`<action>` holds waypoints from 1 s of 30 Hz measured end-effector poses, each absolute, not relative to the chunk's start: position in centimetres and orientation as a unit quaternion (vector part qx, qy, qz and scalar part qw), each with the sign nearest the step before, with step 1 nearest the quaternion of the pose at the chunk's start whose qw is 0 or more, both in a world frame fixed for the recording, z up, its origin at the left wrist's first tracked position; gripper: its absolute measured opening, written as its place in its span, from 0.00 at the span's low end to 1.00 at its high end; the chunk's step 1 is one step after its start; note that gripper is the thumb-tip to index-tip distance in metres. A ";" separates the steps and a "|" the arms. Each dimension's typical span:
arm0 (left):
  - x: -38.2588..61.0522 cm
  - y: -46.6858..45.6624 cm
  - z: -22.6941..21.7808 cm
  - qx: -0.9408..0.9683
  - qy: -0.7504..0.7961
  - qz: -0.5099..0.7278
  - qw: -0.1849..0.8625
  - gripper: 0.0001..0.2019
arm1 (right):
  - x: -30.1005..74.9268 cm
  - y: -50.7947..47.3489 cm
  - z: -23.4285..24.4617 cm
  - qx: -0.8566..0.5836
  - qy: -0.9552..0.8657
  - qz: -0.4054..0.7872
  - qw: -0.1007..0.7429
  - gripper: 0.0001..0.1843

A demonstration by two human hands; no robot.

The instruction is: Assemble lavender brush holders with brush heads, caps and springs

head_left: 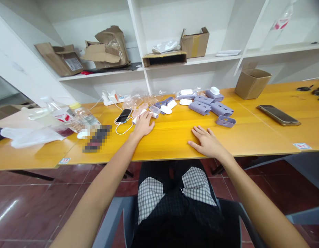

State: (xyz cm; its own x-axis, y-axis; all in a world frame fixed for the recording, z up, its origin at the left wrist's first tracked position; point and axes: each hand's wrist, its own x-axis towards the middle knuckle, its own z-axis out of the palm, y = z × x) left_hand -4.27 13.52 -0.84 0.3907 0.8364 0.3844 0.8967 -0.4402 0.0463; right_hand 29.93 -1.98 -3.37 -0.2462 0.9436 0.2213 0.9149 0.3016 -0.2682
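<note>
White tube lies slantwise, far end pointing right, beside left hand.

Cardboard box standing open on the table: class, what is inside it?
The cardboard box shows only bare brown inner walls; its front wall hides the bottom, so contents cannot be seen.

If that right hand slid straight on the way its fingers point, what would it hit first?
Probably the white oval piece, across bare table: the right hand lies flat, fingers angled left toward it. Depth is unclear.
</note>
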 end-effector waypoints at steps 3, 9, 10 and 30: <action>-4.3 13.7 -1.3 -0.855 -0.479 -0.184 0.069 0.26 | 31.9 -1.6 -3.3 -0.557 -0.789 0.056 0.253 0.34; -4.4 13.9 -1.3 -0.857 -0.471 -0.200 0.062 0.26 | 38.6 0.9 -2.4 -0.603 -0.726 -0.081 0.321 0.29; -4.4 14.0 -1.4 -0.855 -0.474 -0.202 0.064 0.27 | 39.3 1.7 -2.1 -0.611 -0.727 -0.103 0.296 0.30; -4.4 14.2 -1.2 -0.844 -0.494 -0.191 0.083 0.25 | 32.9 10.5 1.7 -0.481 -0.861 -0.013 0.166 0.28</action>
